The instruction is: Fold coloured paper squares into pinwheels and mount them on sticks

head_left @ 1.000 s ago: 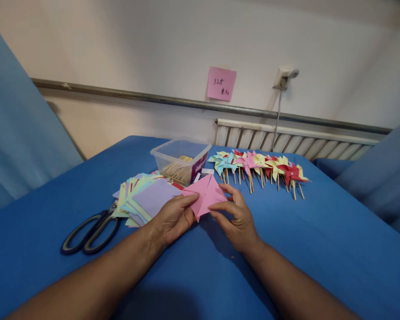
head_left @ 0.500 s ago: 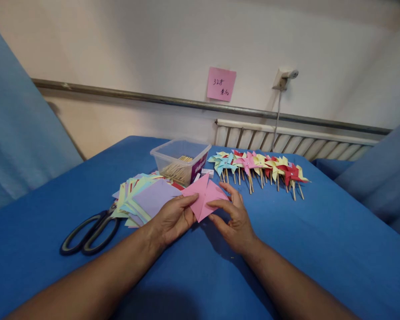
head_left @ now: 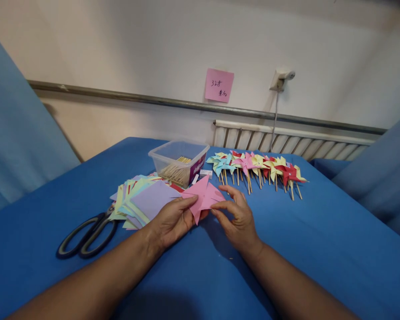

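Observation:
A pink sheet of paper [head_left: 205,195] with slits cut in from its corners is held above the table. My left hand [head_left: 176,218] grips its left side, thumb on top and fingers underneath. At the lower right, my right hand [head_left: 236,218] pinches a corner of the same paper between thumb and index finger. Left of the paper lies a fanned stack of coloured paper squares [head_left: 153,200], a lilac one on top. Black-handled scissors [head_left: 90,233] rest beside the stack, their blades partly hidden by it.
Behind the hands stands a clear plastic box [head_left: 182,164] with wooden sticks in it. Several finished paper pinwheels [head_left: 246,163] on sticks lie at the back right. A blue cloth [head_left: 320,249] covers the table. A radiator [head_left: 293,140] and a pipe run along the wall.
My right thumb and index finger have closed on a corner of the pink paper. The paper's lower corners now stand apart, with the slit between them opened. My left hand keeps its grip.

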The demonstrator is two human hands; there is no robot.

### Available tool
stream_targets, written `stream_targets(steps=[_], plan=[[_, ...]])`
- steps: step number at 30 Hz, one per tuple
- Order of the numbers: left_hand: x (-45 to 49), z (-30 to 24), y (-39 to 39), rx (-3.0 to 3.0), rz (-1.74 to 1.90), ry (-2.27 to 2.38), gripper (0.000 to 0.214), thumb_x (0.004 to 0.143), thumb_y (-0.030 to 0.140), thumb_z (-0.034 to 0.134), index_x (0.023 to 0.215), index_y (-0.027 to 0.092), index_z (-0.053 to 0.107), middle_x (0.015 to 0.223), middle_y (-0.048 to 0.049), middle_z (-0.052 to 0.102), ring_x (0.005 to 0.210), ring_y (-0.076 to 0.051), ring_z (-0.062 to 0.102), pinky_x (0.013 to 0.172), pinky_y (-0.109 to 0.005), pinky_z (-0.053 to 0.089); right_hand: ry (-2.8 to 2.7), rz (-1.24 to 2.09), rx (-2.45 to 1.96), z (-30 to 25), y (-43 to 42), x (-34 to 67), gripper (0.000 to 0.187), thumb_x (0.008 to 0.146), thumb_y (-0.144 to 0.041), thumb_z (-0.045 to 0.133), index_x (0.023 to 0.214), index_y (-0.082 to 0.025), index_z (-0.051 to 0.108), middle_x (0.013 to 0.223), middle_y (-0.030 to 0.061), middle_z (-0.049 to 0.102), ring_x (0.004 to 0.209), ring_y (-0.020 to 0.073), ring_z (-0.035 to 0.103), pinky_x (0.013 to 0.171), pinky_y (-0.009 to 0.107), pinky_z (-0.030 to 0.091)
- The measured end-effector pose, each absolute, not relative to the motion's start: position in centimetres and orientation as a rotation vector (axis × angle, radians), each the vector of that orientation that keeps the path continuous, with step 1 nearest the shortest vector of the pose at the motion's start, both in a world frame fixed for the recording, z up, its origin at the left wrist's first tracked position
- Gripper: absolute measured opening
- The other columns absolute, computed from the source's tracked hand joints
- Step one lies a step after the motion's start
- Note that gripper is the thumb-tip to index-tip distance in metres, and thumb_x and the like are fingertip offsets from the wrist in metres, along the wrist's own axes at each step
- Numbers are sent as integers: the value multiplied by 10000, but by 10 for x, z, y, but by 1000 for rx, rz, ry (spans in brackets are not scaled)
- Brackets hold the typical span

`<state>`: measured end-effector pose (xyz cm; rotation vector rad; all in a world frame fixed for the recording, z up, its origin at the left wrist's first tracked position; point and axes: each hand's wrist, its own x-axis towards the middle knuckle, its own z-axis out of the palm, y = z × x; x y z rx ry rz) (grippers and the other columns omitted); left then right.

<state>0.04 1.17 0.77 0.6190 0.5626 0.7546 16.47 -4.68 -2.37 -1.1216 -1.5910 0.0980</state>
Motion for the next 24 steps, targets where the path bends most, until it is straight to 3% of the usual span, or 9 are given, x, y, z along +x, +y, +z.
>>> stream_targets(steps=[13,24], plan=[[1,8,2,860,799,613,144,832,155,605,915,64,680,887,-141,723,756,-194,678,750,-306,553,-1425,475,-1173,-25,-47,162,100,797,-231,617,709,-196,647,1156,93,604,1058,220,579,894,358,443],[4,11,-1,844,826,686,159,806,159,639,932,73,686,878,-133,723,778,-195,674,764,-317,554,-1347,601,-1244,-30,-45,162,114,750,-181,602,637,-183,622,1044,105,644,1027,230,597,817,333,447]])
